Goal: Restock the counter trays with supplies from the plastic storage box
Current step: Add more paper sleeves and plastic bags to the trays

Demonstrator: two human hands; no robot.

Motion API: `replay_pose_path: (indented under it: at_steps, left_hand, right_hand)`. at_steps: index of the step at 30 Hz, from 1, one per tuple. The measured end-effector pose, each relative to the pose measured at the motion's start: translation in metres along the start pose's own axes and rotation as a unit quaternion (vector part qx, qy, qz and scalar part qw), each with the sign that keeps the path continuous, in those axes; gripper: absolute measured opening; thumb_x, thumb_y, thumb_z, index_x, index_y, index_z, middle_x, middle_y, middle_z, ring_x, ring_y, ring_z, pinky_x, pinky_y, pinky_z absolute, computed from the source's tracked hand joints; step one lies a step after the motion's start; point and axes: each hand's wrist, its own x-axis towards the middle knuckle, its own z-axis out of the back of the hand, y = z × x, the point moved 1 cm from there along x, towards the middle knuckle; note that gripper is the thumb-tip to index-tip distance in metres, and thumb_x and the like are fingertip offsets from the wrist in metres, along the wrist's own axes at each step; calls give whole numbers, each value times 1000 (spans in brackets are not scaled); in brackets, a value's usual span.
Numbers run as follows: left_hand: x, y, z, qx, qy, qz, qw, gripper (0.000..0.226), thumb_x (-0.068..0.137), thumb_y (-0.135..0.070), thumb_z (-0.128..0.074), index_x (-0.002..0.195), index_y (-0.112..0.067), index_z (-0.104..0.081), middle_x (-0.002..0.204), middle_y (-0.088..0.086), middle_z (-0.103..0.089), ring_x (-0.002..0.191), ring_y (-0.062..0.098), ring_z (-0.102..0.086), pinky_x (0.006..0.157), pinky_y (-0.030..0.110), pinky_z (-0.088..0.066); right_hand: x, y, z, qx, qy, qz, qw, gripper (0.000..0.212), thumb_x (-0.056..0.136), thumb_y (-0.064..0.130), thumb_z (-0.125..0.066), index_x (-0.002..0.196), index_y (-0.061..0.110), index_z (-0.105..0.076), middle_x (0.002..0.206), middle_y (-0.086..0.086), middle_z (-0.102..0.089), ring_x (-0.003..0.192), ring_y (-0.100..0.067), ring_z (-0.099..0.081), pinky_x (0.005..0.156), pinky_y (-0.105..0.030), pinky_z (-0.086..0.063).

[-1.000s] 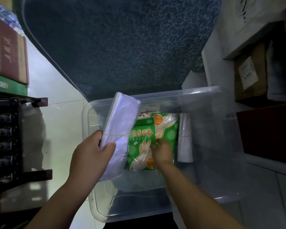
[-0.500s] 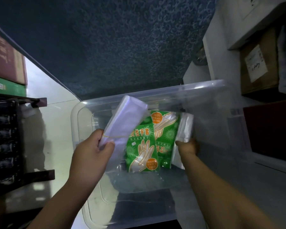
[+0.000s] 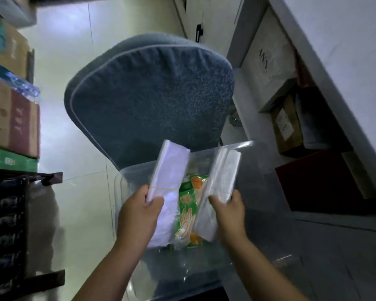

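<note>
A clear plastic storage box stands on the floor below me. My left hand grips a bundle of clear plastic bags tied with a rubber band, held above the box. Gripped in my right hand is a second pack of clear plastic bags, lifted above the box beside the first. Between the two packs, down in the box, lies a green pack of disposable gloves, partly hidden by them.
A blue cushioned chair stands just beyond the box. Cardboard boxes are stacked at the left over a dark rack. At the right, a white shelf unit holds boxes and a dark red case.
My right hand left the glove pack, took the second bag pack at the box's right side and lifted it out. The view tilted up, showing the whole chair.
</note>
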Motion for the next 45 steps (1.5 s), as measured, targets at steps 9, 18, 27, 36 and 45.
replay_pose_path:
  at_steps: [9, 18, 27, 36, 45]
  left_hand:
    - [-55, -74, 34, -220, 106, 28, 969, 12, 91, -30, -52, 91, -24, -63, 86, 0, -70, 81, 20, -67, 78, 43, -56]
    - [-121, -125, 19, -300, 235, 21, 924, 12, 87, -34, -58, 91, -24, -63, 87, 5, -72, 79, 22, -69, 71, 39, -57]
    - [-171, -175, -32, -192, 369, -84, 905, 48, 66, -38, -80, 106, -31, -54, 102, 1, -70, 89, 19, -69, 80, 43, -58]
    - [-255, -248, -94, 16, 379, -378, 845, 27, 72, -19, -67, 95, -29, -57, 86, -4, -64, 79, 13, -65, 68, 39, -59]
    - [-427, -299, -159, 210, 186, -715, 641, 22, 85, -27, -54, 107, -30, -49, 98, -4, -66, 88, 20, -61, 62, 26, -29]
  right_hand:
    - [-110, 94, 4, 121, 86, 103, 983, 13, 79, 24, -65, 90, 20, -59, 89, -9, -69, 81, -20, -67, 70, -36, -56]
    - [-146, 111, 72, -108, -92, 301, 943, 46, 83, 68, -24, 99, 35, -52, 96, 15, -48, 91, 3, -48, 72, -9, -39]
    - [-163, 106, 171, -174, -151, 249, 941, 56, 82, 61, -16, 134, 44, -30, 130, 11, -33, 113, 4, -28, 90, 4, -17]
    - [-228, 111, 337, -297, -333, 277, 851, 86, 77, 18, -70, 145, 16, -17, 151, -5, -20, 137, -5, -12, 114, -30, -17]
    - [-288, 79, 509, -615, -294, 300, 667, 59, 65, 30, -73, 121, 19, -56, 128, -9, -59, 133, -29, -40, 112, -52, -11]
